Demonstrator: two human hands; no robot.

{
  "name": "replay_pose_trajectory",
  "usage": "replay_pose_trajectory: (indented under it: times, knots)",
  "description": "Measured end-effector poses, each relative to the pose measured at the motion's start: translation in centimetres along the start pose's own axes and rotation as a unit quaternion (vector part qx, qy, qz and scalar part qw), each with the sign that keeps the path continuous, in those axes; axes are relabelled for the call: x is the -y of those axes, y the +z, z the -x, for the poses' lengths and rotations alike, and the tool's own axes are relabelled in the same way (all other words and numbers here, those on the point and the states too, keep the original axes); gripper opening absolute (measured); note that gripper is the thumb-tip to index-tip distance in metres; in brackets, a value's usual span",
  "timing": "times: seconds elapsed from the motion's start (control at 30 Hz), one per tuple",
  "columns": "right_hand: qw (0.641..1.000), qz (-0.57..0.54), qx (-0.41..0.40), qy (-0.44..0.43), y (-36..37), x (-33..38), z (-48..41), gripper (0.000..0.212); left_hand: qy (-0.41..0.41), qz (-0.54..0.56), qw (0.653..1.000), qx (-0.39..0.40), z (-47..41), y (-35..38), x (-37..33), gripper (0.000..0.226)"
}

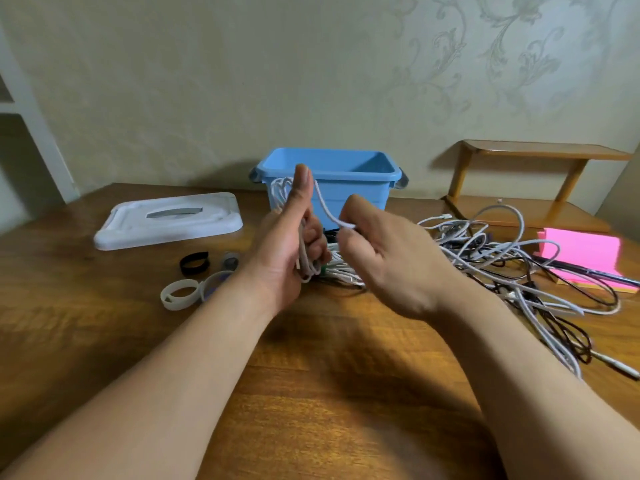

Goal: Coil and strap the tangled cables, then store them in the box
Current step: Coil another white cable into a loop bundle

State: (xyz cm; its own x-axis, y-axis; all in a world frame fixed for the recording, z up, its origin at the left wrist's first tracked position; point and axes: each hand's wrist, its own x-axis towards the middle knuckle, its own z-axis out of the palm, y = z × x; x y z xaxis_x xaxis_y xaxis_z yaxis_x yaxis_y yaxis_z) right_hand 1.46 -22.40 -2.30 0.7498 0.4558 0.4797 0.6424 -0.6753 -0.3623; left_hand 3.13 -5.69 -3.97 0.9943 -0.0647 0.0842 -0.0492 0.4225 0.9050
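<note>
White cable (pixel 320 206) is mid-coil at the centre of the view: the left hand (pixel 287 244) stands upright with the thumb raised, its fingers (pixel 317 242) curled around a bundle of loops that shows above the hand at 12 o'clock and hangs out below the palm at 6 o'clock. From the top of the bundle a free strand runs down toward 3 o'clock into the right hand (pixel 384 258), whose fingertips pinch it closed just beside the left hand.

Judging by what lies around, the task is at an early stage. The blue box (pixel 329 181), behind the hands at 12 o'clock, is open, and no cable shows in the part of its inside that can be seen. Its white lid (pixel 169 220) rests on the table (pixel 329 393) at 10 o'clock. Straps wait unused at 9 o'clock: a black strap (pixel 194 263) rolled in a ring and a white strap (pixel 180 294) nearer the viewer, with others behind them too hidden to tell apart. At 3 o'clock a tangled pile of cables (pixel 512 271), white and dark mixed, spreads across the table toward a pink notepad (pixel 581 254). So this coil has yet to be finished and strapped, and the whole pile remains to be sorted, coiled, strapped and boxed.
</note>
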Motion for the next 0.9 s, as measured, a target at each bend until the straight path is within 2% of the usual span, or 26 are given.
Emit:
replay_pose_trajectory:
  times: [0.07, 0.13, 0.2, 0.3, 0.37, 0.5, 0.57, 0.63, 0.73, 0.83, 0.9]
  knots:
    - [0.998, 0.042, 0.025, -0.027, 0.3, 0.5, 0.0, 0.039, 0.005, -0.006, 0.999, 0.045, 0.5, 0.3, -0.1, 0.047]
    - [0.996, 0.065, 0.031, -0.043, 0.6, 0.4, 0.0, 0.033, 0.039, -0.044, 0.996, 0.062, 0.9, 0.8, -0.1, 0.032]
    - [0.997, 0.064, 0.022, -0.046, 1.1, 0.0, 0.1, 0.022, 0.061, -0.077, 0.995, 0.030, 1.1, 0.9, 0.1, 0.023]
    - [0.996, 0.078, 0.025, -0.031, 1.6, -0.3, 0.0, 0.023, 0.060, -0.074, 0.995, -0.029, 0.5, 0.4, 0.1, 0.026]
    - [0.995, 0.097, 0.034, 0.002, 1.1, -0.4, 0.0, 0.025, 0.068, -0.041, 0.996, -0.042, -0.2, 0.0, 0.1, 0.030]
    - [0.983, 0.153, 0.076, 0.071, 0.1, -2.3, -0.1, 0.032, 0.069, 0.103, 0.991, -0.048, -1.2, -0.9, -0.7, 0.031]
    - [0.979, 0.169, 0.073, 0.088, -0.4, -3.4, -0.1, 0.034, 0.060, 0.125, 0.989, -0.044, -1.4, -1.7, -1.4, 0.029]
    - [0.977, 0.173, 0.036, 0.117, -1.0, -4.1, -0.2, 0.039, 0.051, 0.092, 0.994, -0.030, -1.4, -2.5, -1.9, 0.028]
    - [0.976, 0.159, -0.049, 0.141, -1.4, -4.5, -0.3, 0.044, 0.045, -0.037, 0.998, -0.019, -1.1, -2.8, -1.5, 0.026]
    - [0.985, 0.081, -0.077, 0.129, -1.0, -4.2, -0.6, 0.030, 0.047, -0.162, 0.986, 0.019, -0.5, -1.6, -0.2, 0.026]
    - [0.989, 0.038, -0.083, 0.116, -0.8, -4.0, -0.9, 0.024, 0.055, -0.206, 0.976, 0.049, 0.1, -0.4, 0.5, 0.022]
